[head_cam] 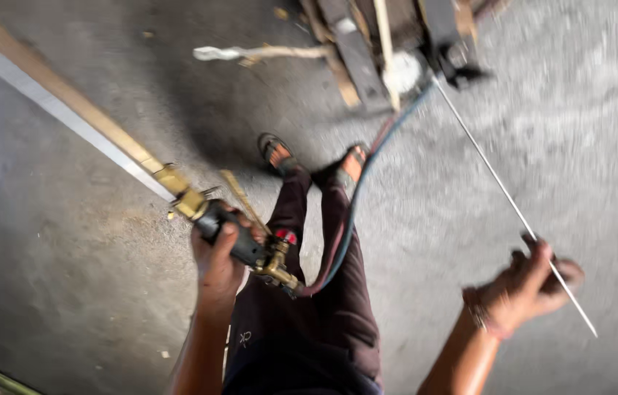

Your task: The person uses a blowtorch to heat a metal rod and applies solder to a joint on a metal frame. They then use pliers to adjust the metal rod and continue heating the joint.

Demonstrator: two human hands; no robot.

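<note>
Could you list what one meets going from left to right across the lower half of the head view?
Left hand gripping the torch handle → brass valve fitting → hose curving up over the dark trouser legs → right hand holding the thin metal rod.

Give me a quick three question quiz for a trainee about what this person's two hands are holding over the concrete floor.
1. True or false: the left hand grips the dark handle of a brass torch.
2. Which thing does the right hand hold? A) a hammer B) a thin metal rod C) a paint brush
3. Fill in: the hoses run from the torch's rear end, past the person's legs, towards the ______ of the picture.

Key:
1. True.
2. B; the rod slants from the clutter at the top down through the fingers.
3. Top; they lead to the wooden and metal clutter on the floor.
</note>
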